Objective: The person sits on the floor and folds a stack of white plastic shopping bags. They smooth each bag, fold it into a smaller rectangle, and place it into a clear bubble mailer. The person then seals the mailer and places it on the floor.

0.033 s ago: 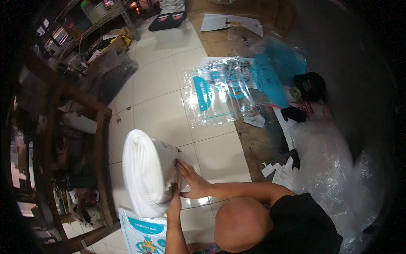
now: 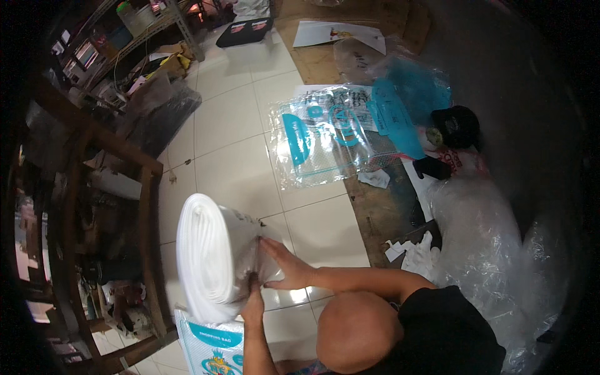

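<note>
A thick roll of white sheet material [image 2: 203, 250] stands tilted at the left of centre in the head view, its coiled end facing up and to the left. My right hand [image 2: 289, 269] lies against its right side, fingers stretched along it. Lower down, my left hand [image 2: 253, 303] grips the same side near the bottom, its fingertips partly hidden by the roll. Between the two hands shows some thinner, see-through material. Beneath the roll's lower end lies a white and turquoise printed shopping bag [image 2: 215, 344], partly covered by it.
A clear plastic bag with turquoise print [image 2: 325, 140] lies on the tiled floor [image 2: 228, 169]. To the right are cardboard [image 2: 375, 206], a black cap [image 2: 456, 127], white gloves [image 2: 419, 256] and a heap of clear plastic [image 2: 481, 244]. A wooden frame [image 2: 153, 250] borders the left.
The roll and both hands have shifted very slightly left in the picture, and the whole view has moved a little the same way. The hands keep their places on the roll.
</note>
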